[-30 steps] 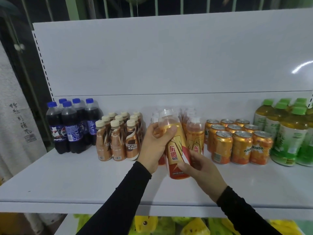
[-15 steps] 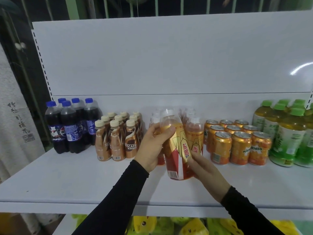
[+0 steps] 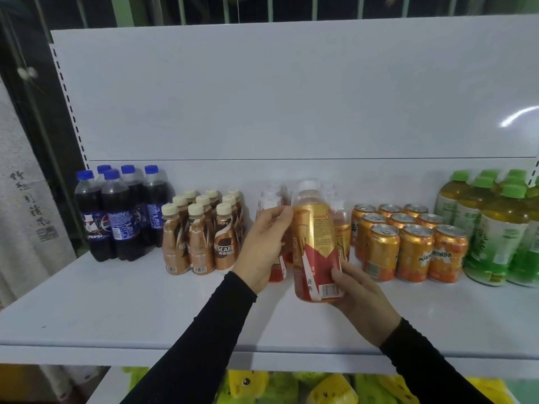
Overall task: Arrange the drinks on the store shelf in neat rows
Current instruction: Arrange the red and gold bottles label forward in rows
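Where the white shelf (image 3: 116, 313) meets its front edge, two arms in black sleeves (image 3: 204, 339) reach in over the bare board. Right hand (image 3: 361, 301) grips the base of a gold and red drink bottle (image 3: 316, 246), thumb and fingers curled round its lower label beside the barcode. Left hand (image 3: 262, 243) holds the same bottle higher up, fingertips pressed to the upper label from the left. Bottle is upright, tilted slightly, in front of the middle group; whether its base touches the shelf cannot be told. Barcode side faces the camera.

Directly behind it stand more bottles of the same drink (image 3: 339, 228), partly hidden by the hands and blurred. To the left, coffee bottles (image 3: 201, 237) with cream caps stand in three columns, labels turned unevenly. Further left, dark cola bottles (image 3: 122, 211) with blue caps are clustered at the shelf end. To the right of the held bottle, orange soda cans (image 3: 408, 246) sit in rows of three, close together. At far right, green tea bottles (image 3: 495, 228) with green caps are grouped against the back panel (image 3: 291, 91).

Below the shelf, yellow packets (image 3: 320, 389) show.
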Demonstrator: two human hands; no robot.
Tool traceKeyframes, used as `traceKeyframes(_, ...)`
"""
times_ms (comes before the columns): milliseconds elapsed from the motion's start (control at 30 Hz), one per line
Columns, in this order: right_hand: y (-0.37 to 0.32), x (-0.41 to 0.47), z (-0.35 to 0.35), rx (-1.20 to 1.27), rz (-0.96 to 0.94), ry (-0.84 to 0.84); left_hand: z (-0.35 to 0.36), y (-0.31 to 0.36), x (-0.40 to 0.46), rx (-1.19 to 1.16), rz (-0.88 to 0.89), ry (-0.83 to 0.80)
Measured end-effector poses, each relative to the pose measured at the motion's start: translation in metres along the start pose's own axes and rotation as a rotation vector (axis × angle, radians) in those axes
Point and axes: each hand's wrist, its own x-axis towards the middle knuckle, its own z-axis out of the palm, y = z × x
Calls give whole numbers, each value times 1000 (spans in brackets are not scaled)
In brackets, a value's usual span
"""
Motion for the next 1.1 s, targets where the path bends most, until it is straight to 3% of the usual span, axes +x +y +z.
traceKeyframes(333,-1,7,-3,171,64,-17,-1,2,-1,20,-12,-22)
traceKeyframes(633,-16,9,12,-224,-146,49,12,10,-4,339,140,-49)
traceKeyframes(800,-22,11,23,-454,-332,137,15,23,6,253,119,4)
traceKeyframes(1100,-48,9,20,-514,-459,28,11,60,27,-97,-94,30)
